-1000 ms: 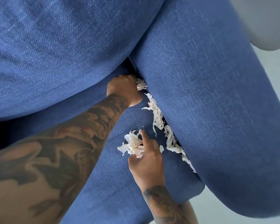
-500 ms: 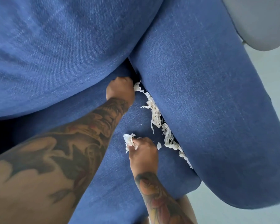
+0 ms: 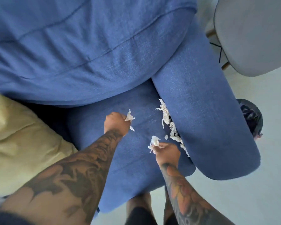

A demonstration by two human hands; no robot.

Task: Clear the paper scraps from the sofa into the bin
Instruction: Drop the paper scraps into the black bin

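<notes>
White paper scraps [image 3: 168, 123] lie in a ragged line along the crease between the blue sofa seat [image 3: 141, 159] and its right armrest [image 3: 201, 114]. My left hand [image 3: 116, 124] is a fist above the seat, with a wad of scraps sticking out of its top. My right hand [image 3: 167, 153] is also closed on a bunch of scraps, close to the near end of the line. A dark bin [image 3: 251, 117] with a black liner peeks out behind the armrest on the right.
A pale yellow cushion [image 3: 23, 143] lies on the seat at the left. A grey chair [image 3: 253, 34] stands at the upper right beside the sofa. Light floor [image 3: 250, 200] runs along the right and front, and my legs show below the seat edge.
Both hands have lifted away from the crease with scraps in them, the left one moving back toward me. The view has pulled back, bringing the cushion, chair and bin into sight.
</notes>
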